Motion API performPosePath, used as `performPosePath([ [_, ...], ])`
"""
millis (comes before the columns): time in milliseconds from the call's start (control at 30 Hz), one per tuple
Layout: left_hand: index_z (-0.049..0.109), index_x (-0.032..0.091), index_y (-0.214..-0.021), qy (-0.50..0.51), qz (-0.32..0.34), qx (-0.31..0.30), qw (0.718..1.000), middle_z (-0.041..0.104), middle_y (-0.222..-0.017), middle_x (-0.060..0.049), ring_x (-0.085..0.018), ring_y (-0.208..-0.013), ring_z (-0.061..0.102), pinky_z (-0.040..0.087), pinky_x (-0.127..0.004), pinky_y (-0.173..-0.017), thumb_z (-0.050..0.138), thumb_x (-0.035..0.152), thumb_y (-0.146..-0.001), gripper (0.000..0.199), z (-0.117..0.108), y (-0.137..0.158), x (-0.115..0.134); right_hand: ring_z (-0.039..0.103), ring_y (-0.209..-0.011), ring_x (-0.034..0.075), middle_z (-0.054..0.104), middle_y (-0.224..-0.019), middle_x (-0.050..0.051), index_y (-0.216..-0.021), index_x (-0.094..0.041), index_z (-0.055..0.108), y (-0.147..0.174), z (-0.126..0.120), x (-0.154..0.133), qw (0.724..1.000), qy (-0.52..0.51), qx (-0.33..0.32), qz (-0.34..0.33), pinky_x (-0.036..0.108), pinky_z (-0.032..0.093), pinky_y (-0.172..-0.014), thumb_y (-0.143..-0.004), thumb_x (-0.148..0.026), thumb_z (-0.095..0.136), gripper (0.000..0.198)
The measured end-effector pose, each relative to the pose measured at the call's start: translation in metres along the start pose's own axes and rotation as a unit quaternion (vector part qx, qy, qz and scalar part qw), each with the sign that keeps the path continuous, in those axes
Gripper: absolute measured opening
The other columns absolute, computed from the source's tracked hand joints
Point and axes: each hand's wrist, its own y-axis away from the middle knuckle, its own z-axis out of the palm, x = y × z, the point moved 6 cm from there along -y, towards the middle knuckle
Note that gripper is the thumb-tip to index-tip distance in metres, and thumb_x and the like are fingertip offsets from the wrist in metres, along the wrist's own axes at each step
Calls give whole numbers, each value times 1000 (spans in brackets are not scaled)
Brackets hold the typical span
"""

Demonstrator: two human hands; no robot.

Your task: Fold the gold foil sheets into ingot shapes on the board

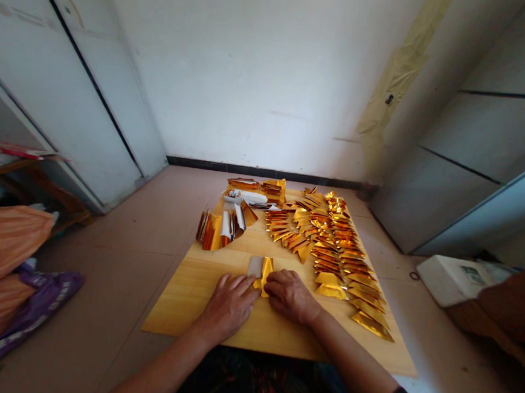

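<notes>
A sheet of gold foil paper (pixel 266 275) with a grey-white backing lies partly folded on the wooden board in front of me. My left hand (pixel 230 306) holds its lower left part, fingers bent over the edge and thumb side toward the middle. From the right, my right hand (pixel 291 296) has its curled fingers on the sheet's edge. Both hands hide the lower part of the paper. Folded gold foil pieces (pixel 331 283) stand in long overlapping rows to the right. Loosely bent foil sheets (pixel 214 232) rest upright beyond my left hand.
The wooden board (pixel 181 305) spans my front. At its far side lie more foil sheets (pixel 272 189) and a white bundle (pixel 248 197). A purple bag (pixel 50 295) is on the floor at left, a white box (pixel 447 280) at right. Cabinets flank the wall.
</notes>
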Motion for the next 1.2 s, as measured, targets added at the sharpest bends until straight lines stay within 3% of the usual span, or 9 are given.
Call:
performPosePath([
  [100, 57, 32, -114, 12, 7, 3, 1000, 53, -128, -3, -23, -116, 45, 31, -47, -97, 54, 21, -83, 33, -3, -1, -1, 48, -101, 20, 58, -118, 5, -104, -25, 63, 4, -3, 8, 1000, 1, -1, -17, 33, 32, -87, -87, -31, 56, 19],
  [233, 60, 27, -105, 30, 20, 25, 999, 55, -123, -4, -23, -114, 46, 34, -45, -95, 56, 20, -82, 25, -6, -7, 1, 47, -103, 20, 60, -116, 3, -106, -27, 62, 5, 0, 14, 999, 5, 18, -27, 34, 31, -89, -90, -37, 52, 21],
  [400, 60, 19, -87, 54, 28, 46, 997, 62, -98, -5, -21, -94, 52, 41, -36, -83, 61, 25, -80, 9, 6, -16, 5, 49, -100, 19, 62, -110, 4, -103, -27, 64, 2, 5, 15, 999, 10, 40, -33, 34, 31, -88, -93, -39, 49, 23],
  [700, 58, 19, -77, -8, 28, 109, 994, 60, -79, -3, -18, -79, 51, 35, -35, -73, 53, 21, -86, 11, 5, -20, 11, 53, -95, 17, 64, -105, 4, -99, -27, 67, -5, 5, 22, 998, -16, 49, -36, 33, 33, -85, -95, -42, 44, 28],
  [900, 56, 19, -72, -22, 43, 133, 990, 60, -77, -2, -17, -75, 50, 33, -34, -70, 52, 17, -86, 15, 3, -18, 13, 53, -99, 19, 63, -110, 5, -106, -27, 66, 0, -2, 21, 996, -47, 42, -55, 34, 35, -86, -89, -42, 53, 26],
  [1033, 57, 18, -72, -15, 36, 138, 990, 61, -76, -3, -16, -74, 51, 34, -33, -70, 50, 16, -87, 16, 2, -17, 13, 55, -95, 18, 65, -105, 4, -96, -27, 69, -1, 3, 26, 994, -60, 82, -33, 33, 35, -85, -90, -36, 55, 18],
  [1200, 62, 19, -92, 16, 42, 143, 989, 66, -94, -5, -18, -86, 56, 37, -36, -79, 49, 16, -86, 15, 1, -10, 11, 55, -92, 18, 65, -98, 4, -85, -26, 70, -6, 12, 32, 986, -94, 135, 19, 34, 35, -84, -88, -41, 57, 20],
])
